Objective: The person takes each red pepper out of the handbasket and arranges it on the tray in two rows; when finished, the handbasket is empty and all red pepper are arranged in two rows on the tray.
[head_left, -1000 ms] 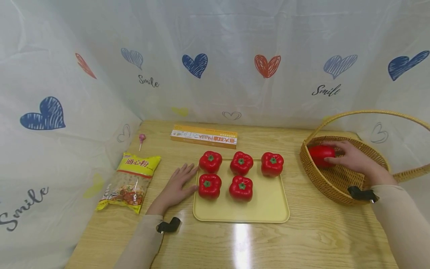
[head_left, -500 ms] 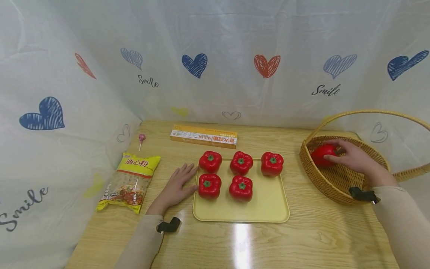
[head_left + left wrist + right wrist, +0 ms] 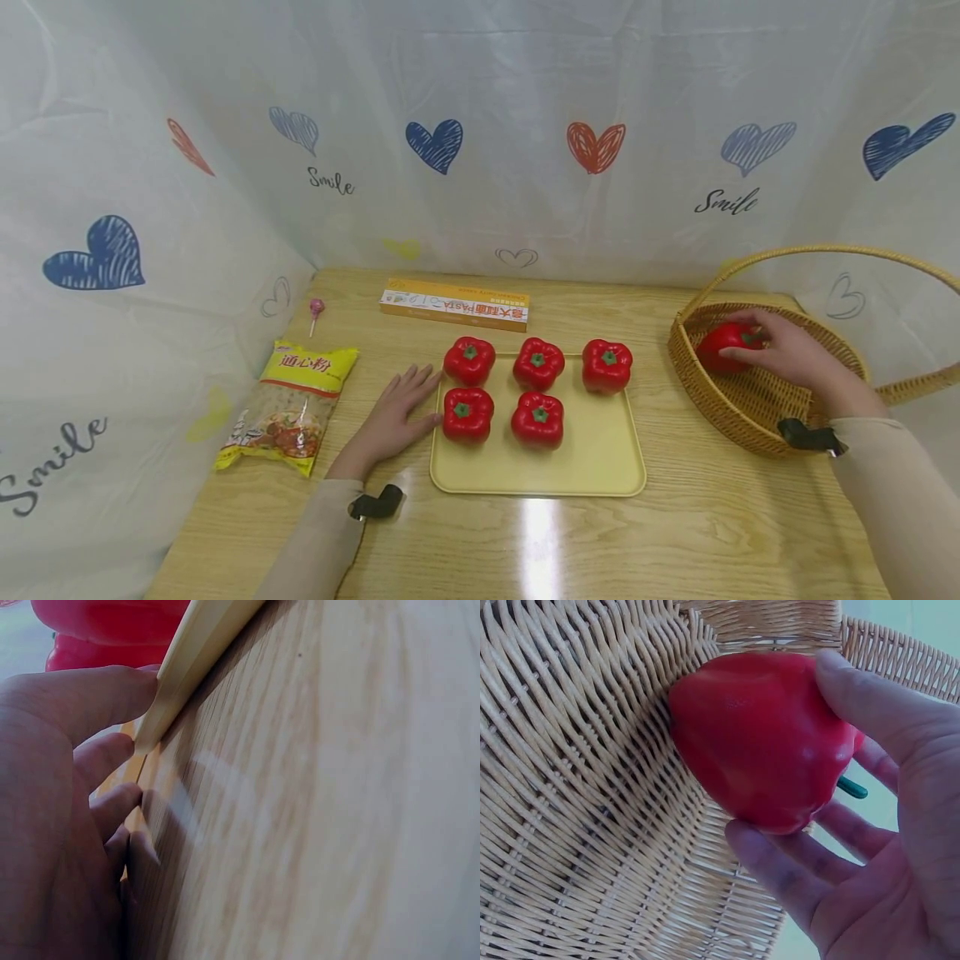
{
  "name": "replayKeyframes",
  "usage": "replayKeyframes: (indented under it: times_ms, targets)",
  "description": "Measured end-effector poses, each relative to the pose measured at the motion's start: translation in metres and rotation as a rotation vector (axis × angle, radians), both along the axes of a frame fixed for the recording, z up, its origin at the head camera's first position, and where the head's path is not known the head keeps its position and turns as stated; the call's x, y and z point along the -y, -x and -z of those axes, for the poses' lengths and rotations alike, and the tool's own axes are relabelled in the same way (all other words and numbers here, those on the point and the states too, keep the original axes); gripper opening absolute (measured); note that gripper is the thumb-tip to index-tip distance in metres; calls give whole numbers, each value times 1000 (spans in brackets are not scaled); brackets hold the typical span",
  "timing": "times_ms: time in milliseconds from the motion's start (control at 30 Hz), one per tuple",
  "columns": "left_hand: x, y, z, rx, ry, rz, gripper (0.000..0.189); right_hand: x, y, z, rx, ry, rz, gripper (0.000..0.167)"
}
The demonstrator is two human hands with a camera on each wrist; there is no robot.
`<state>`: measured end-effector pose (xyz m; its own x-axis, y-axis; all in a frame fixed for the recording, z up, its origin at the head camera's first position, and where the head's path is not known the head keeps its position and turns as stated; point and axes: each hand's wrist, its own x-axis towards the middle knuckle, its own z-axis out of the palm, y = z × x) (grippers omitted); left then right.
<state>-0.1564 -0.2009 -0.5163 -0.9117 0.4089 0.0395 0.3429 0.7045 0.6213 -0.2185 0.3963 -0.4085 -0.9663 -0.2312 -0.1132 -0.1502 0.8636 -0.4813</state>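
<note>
Inside the wicker basket (image 3: 720, 408) on the right, my right hand (image 3: 795, 354) grips a red bell pepper (image 3: 757, 739) between thumb and fingers. Its green stem points toward my palm in the right wrist view. My left hand (image 3: 393, 421) lies with fingers spread at the left edge of the pale yellow tray (image 3: 592, 467); in the left wrist view the thumb touches the tray's rim (image 3: 187, 664). Several red bell peppers stand stem up on the tray, one of them a front-row pepper (image 3: 538, 421) and another the back right pepper (image 3: 607, 367).
Behind the tray lies an orange and white pasta box (image 3: 454, 305). At the left are a yellow bag of macaroni (image 3: 292, 408) and a pink lollipop (image 3: 317, 308). The basket's tall handle (image 3: 840, 248) arches over its right side. A patterned curtain (image 3: 517, 167) hangs behind the table.
The pepper in the basket has turned in my right hand, its stem now facing more upward, and has shifted slightly right. My left hand and the peppers on the tray have stayed put.
</note>
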Motion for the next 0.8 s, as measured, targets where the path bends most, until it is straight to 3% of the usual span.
replayKeyframes:
  times_ms: [267, 800]
  targets:
    - [0, 0, 0, 4, -6, -2, 70, 3, 0, -3, 31, -15, -1, 64]
    - [0, -1, -2, 14, -12, -4, 70, 4, 2, 0, -13, -37, 19, 63]
